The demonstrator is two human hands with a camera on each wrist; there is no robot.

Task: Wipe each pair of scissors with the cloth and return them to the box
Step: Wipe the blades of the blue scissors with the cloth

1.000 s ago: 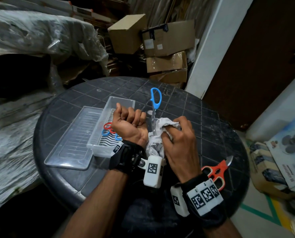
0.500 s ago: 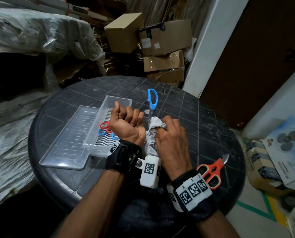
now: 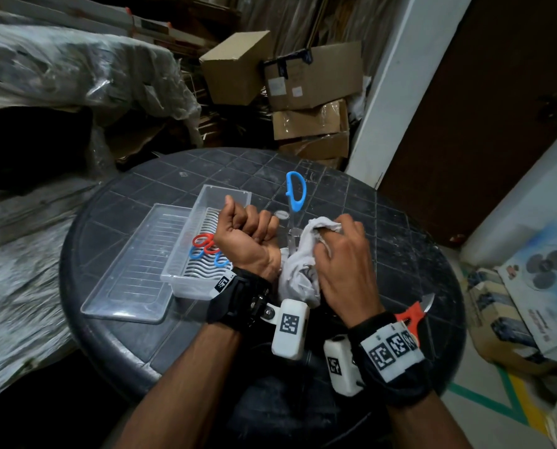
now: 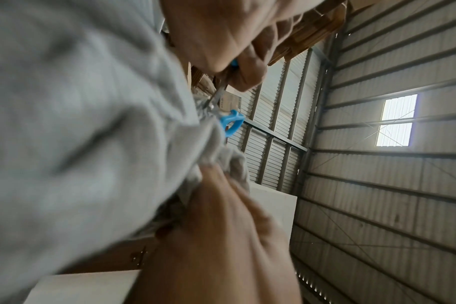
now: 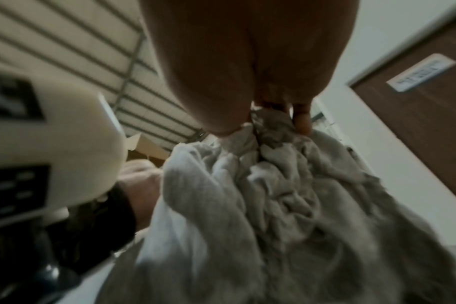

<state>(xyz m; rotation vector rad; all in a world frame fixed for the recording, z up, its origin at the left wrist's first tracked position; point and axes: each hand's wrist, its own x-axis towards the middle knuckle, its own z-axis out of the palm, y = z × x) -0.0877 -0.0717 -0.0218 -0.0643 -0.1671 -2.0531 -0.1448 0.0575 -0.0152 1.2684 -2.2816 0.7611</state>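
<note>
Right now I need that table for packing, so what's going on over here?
A person is cleaning scissors. The left hand holds the blue-handled scissors by one handle, the other handle loop pointing away. The right hand rubs a white cloth along the blades. Red and blue scissors already lie in the clear plastic box, its lid beside it. Orange-handled scissors lie on the round black table.

it was a storeroom in a metal shed: stacked cardboard boxes (image 3: 309, 102) stood behind a dusty round table (image 3: 384, 222), plastic-wrapped bundles (image 3: 59, 69) lay to the left, and ribbed sheet-metal walls (image 4: 377, 185) with a small window (image 4: 397, 120) rose above.
</note>
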